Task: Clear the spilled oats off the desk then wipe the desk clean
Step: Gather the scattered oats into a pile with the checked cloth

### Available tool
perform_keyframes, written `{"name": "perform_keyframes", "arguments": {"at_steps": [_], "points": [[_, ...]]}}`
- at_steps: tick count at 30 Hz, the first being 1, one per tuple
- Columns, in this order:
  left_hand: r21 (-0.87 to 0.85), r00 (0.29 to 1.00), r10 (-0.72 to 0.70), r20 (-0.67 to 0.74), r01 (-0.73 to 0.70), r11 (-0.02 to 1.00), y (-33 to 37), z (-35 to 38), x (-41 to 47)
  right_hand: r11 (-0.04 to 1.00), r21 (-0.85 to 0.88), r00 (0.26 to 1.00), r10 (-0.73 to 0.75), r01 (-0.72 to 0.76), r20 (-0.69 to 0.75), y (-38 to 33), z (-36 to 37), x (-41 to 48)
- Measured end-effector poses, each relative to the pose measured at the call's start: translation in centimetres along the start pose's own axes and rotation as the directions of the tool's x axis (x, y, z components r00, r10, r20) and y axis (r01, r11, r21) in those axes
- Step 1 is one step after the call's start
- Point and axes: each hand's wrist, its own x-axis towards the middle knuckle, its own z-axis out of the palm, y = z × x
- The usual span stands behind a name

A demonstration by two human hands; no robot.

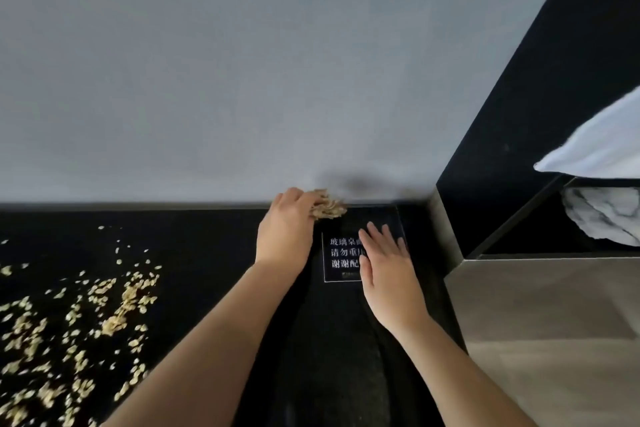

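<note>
- Oats (69,322) lie scattered over the left part of the black counter (207,253). They are thickest toward its near left corner and thin out toward the back edge.
- A separate clump of oats (329,209) sits at the counter's back edge, toward the back right corner, where the counter meets the grey wall (242,62).
- Of the two hands, the left hand (287,230) reaches to that back edge. Its fingers are curled over the clump and grasp it, and loose flakes stick out past the fingertips on the right side.
- The right hand (384,263) is released, palm down, with its fingers straight and slightly spread. It is just beside the left hand, a little nearer the counter's front edge. Whether the palm touches the surface cannot be told.
- A dark label (341,253) with white printed characters lies flat on the counter near the back right corner, and the right hand covers its right half.
- Both forearms are bare and come in from the counter's near edge.
- Past the counter's right edge a black panel (519,97) stands upright. A white cloth (595,146) shows beyond it, with a white, grey-veined thing (602,218) below that is too unclear to name.
</note>
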Motion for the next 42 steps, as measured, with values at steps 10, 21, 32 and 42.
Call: {"name": "perform_keyframes", "arguments": {"at_steps": [10,21,32,42], "points": [[0.281,0.979,0.176,0.106,-0.199,0.939,-2.7,2.1,0.9,0.999,-0.031,1.0,-0.008,0.007,-0.029,0.0,0.4,-0.3],[0.314,0.978,0.109,0.179,-0.162,0.936,-5.4,-3.3,-6.4,0.997,-0.063,0.998,-0.045,0.042,-0.046,-1.5,0.0,-1.1],[0.288,0.974,-0.053,0.221,-0.013,0.957,-0.3,-1.7,-2.1,0.999,-0.038,0.997,-0.029,0.026,-0.069,-2.9,1.5,-2.3],[0.493,0.932,-0.28,0.229,0.138,0.859,-6.5,-5.3,-5.0,0.998,-0.068,0.999,-0.015,0.012,-0.043,-3.3,1.4,-2.4]]}}
